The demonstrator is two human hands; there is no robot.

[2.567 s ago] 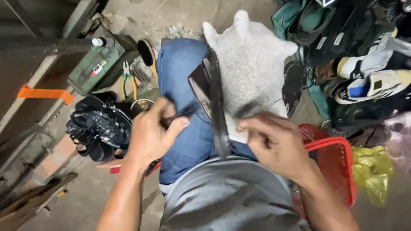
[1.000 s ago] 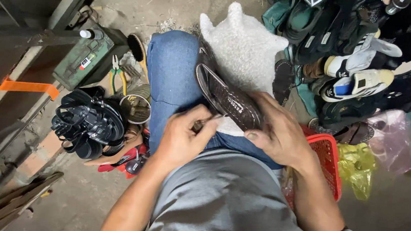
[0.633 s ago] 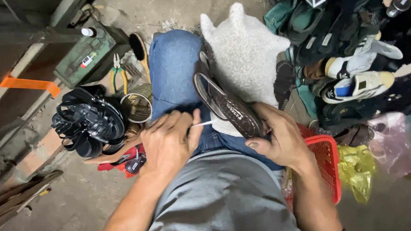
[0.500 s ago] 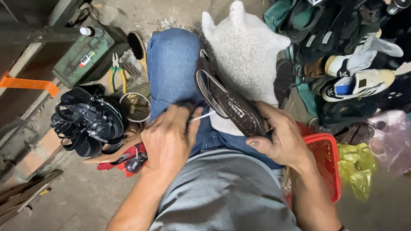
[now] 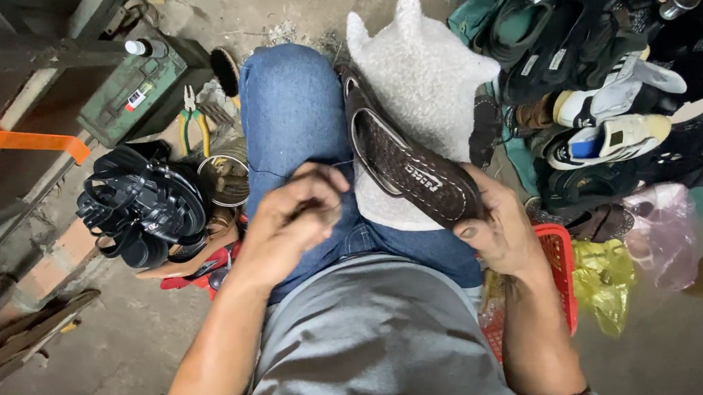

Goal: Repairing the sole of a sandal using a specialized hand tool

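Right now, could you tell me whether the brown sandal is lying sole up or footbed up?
Footbed up: the brown sandal shows its woven insole, gripped by the right hand.

Landmark: knee (image 5: 291,107), centre.
Sandal (image 5: 410,160): right of knee, lying on cloth (image 5: 421,85).
Right hand (image 5: 505,232): grip on sandal's near end.
Left hand (image 5: 294,222): on thigh, nearer than knee.
Metal box (image 5: 132,89): left of knee, on floor.
Pliers (image 5: 193,120): between box and knee.
Strap pile (image 5: 143,205): left, nearer.
Shoe heap (image 5: 606,93): far right.
Basket (image 5: 561,267): right, nearer.

The right hand (image 5: 497,227) grips a dark brown sandal (image 5: 410,160) by its heel. At nine o'clock from it, the left hand (image 5: 294,222) pinches a thread (image 5: 286,172) over the blue-jeaned knee (image 5: 291,107).
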